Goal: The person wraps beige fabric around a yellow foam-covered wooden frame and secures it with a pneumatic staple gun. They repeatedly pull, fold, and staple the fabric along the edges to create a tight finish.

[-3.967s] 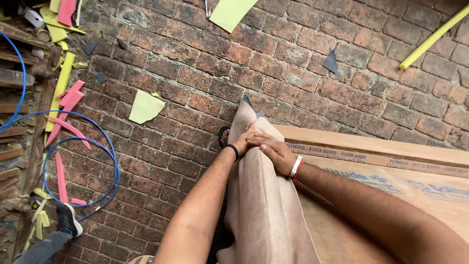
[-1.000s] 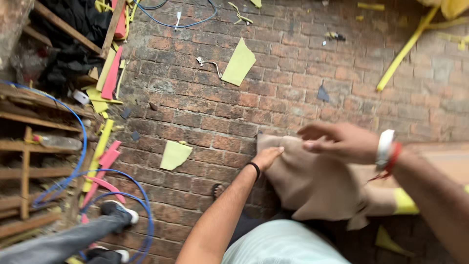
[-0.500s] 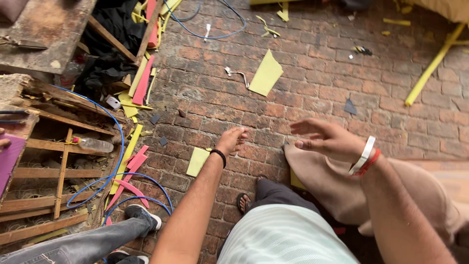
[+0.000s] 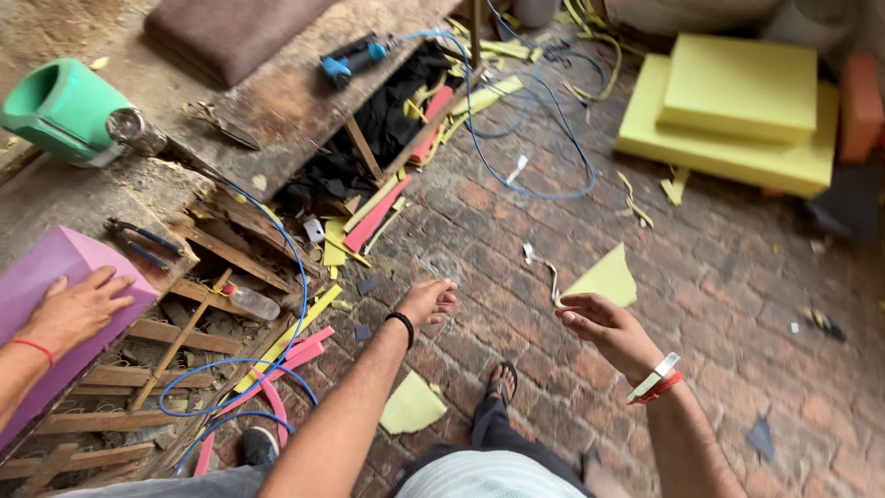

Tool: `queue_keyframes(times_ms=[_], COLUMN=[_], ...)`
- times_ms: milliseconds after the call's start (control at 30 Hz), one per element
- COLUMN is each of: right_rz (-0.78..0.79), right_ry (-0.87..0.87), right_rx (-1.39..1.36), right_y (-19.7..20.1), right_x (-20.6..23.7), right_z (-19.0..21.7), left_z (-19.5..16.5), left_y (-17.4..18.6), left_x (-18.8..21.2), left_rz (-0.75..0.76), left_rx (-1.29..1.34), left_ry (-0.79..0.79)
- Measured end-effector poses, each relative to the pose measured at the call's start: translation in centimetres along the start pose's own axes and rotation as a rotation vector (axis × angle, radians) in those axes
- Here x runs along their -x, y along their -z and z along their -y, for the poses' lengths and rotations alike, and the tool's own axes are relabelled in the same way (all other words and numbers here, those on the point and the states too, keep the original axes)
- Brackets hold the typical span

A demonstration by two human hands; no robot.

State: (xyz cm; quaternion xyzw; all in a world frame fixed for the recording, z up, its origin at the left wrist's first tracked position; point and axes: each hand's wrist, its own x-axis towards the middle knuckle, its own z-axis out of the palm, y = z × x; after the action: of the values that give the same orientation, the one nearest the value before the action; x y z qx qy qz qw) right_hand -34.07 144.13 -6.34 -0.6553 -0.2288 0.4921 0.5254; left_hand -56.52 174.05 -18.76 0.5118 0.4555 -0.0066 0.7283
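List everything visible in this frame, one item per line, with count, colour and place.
Foam slabs: two, yellow, stacked at top right on the brick floor.
Foam block: one, purple, far left, under another person's hand.
Can: one, green, lying on the workbench, top left.
Power tool: one, blue and black, on the bench, blue hose trailing across the floor.
Cushion: one, brown, top of bench.
Pliers: one, blue-handled, left.
Foam offcuts: several, yellow and pink, scattered on floor.
Sandalled foot: one, bottom centre.
Left hand: empty, open, black wristband.
Right hand: empty, open, white and red bands.
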Motion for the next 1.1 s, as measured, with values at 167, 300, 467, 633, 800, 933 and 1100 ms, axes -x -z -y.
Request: queue_keyframes(times_ms=[167,300,467,633,800,933,1100], right_rz=[0.049,0.03,-0.033,-0.183,-0.278,-0.446,-0.638], right_ry=[0.083,0.06,0.0,-0.049,-0.225,-0.361,-0.425], right_rx=[0.091,0.1,0.078,0.229,0.106,0.099,0.006], right_y=[0.9,1.2,0.2,-2.6,-5.5,-6.0,-7.6], right_x=[-9.6,-14.8,-21.9,-28.6,-31.9,-30.7,-25.2], right_z=[6.4,8.5,10.0,12.5,14.7,14.6,12.2], left_z=[-8.6,-14.0,-21.8,-30.7,-36.6,-37.6,-36.5], left_y=[5.3,10.4,18.5,26.9,31.4,32.6,32.6], left_x=[-6.1,-12.1,-23.3,-34.3,-41.9,-44.4,-44.0], left_rz=[-0.102,-0.123,-0.267,-0.607,-0.764,-0.715,-0.838], left_rx=[0.04,0.034,0.015,-0.638,-0.628,-0.773,-0.837], left_ry=[-0.039,-0.043,-0.038,-0.306,-0.246,-0.229,-0.023])
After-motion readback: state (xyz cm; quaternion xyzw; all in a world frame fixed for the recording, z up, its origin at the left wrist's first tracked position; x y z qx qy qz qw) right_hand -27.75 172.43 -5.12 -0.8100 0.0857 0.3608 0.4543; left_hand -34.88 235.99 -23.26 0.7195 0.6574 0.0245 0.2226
